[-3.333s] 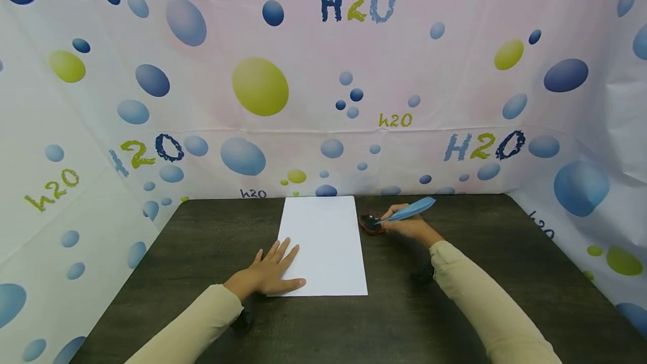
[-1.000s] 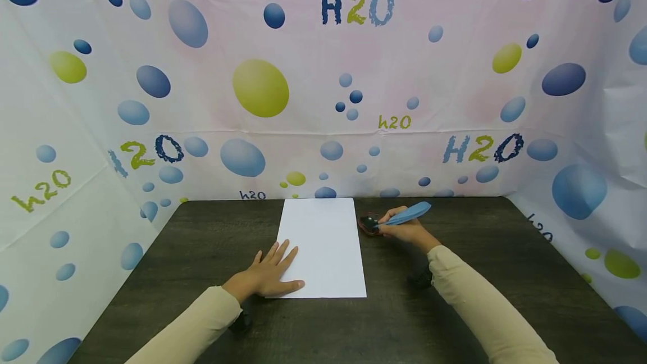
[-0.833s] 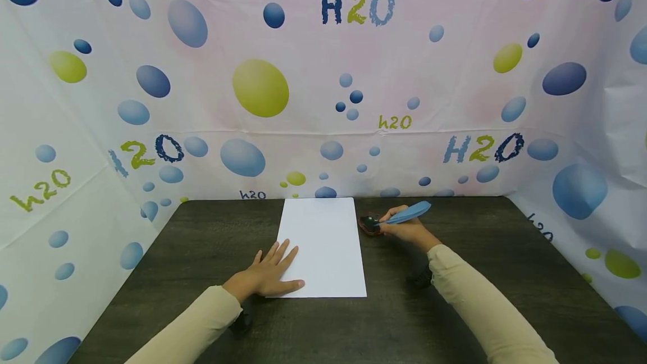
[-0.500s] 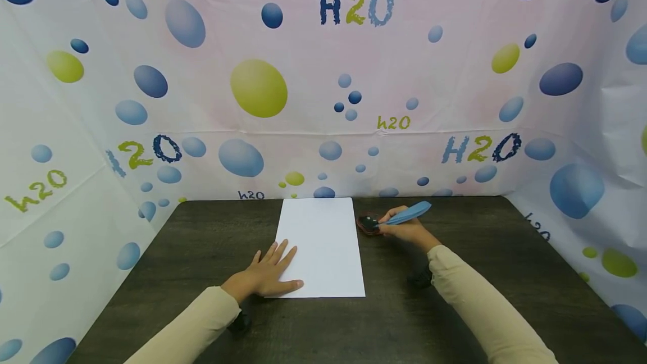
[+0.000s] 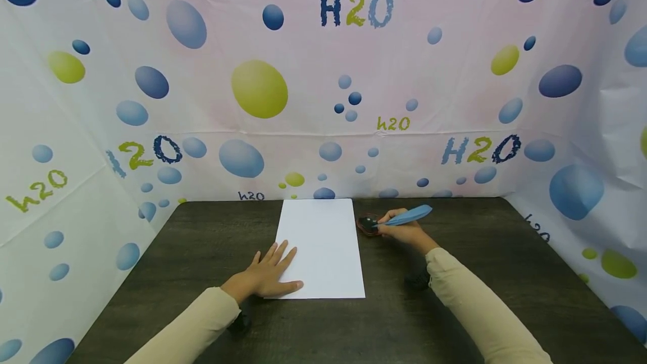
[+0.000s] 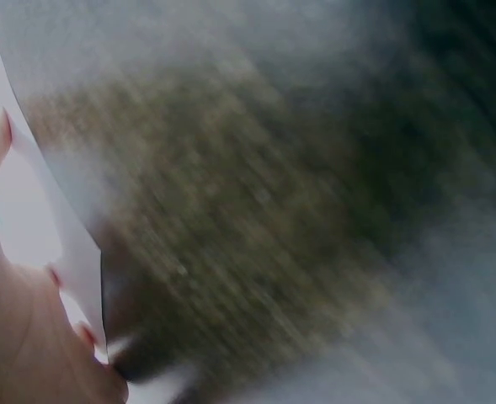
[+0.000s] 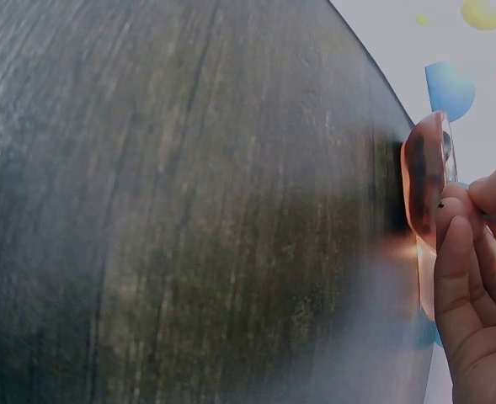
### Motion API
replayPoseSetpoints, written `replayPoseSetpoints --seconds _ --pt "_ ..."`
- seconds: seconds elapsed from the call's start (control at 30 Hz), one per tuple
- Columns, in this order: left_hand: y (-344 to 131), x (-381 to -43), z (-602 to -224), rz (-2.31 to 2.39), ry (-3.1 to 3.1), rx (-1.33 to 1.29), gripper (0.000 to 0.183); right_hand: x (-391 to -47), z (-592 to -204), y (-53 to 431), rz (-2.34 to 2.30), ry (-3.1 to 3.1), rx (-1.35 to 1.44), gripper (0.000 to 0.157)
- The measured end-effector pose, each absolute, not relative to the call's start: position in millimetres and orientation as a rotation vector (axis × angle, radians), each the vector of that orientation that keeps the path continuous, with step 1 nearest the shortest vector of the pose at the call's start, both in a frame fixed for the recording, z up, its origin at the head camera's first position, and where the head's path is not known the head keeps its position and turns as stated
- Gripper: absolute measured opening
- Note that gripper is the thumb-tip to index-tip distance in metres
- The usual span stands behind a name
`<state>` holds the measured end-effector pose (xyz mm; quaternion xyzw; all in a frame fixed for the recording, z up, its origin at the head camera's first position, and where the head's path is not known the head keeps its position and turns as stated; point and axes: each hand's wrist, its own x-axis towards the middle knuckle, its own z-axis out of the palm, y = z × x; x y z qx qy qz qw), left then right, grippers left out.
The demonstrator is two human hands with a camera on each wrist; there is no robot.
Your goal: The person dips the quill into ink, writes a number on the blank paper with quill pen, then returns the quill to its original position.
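Observation:
My left hand point(image 5: 265, 274) lies with fingers spread on the lower left part of a blank white sheet of paper point(image 5: 326, 246). In the left wrist view, part of that hand point(image 6: 29, 337) shows along the paper's edge. My right hand point(image 5: 406, 233) pinches a blue feather quill pen point(image 5: 411, 214), slanted, its feather pointing up and right. Its tip is at a small reddish, see-through dish point(image 5: 360, 230) with something dark in it, right of the paper. The right wrist view shows this dish point(image 7: 423, 177) edge-on beside the fingertips; the quill's tip is hard to make out.
A dark wood-grain table point(image 5: 212, 240) carries everything. Behind it and at both sides hangs a white backdrop point(image 5: 313, 60) printed with bubbles and H2O lettering. Dark wrist straps point(image 5: 241, 322) show under both sleeves.
Both hands, the paper and the dish stay nearly in place. The head view has shifted slightly, and the quill has changed its tilt only a little.

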<state>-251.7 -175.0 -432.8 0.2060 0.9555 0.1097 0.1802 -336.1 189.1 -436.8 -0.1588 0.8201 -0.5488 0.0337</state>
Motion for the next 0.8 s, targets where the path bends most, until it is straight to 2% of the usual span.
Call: replayPoseSetpoints --seconds 0.4,0.8 --pt "-176 -252 -433 0.320 2.704 0.582 0.086 -333 -436 188 -1.801 2.533 -0.429 0.019" --pt "-176 -253 -435 0.306 2.696 0.589 0.087 -337 -432 160 -1.931 2.489 -0.340 0.029"
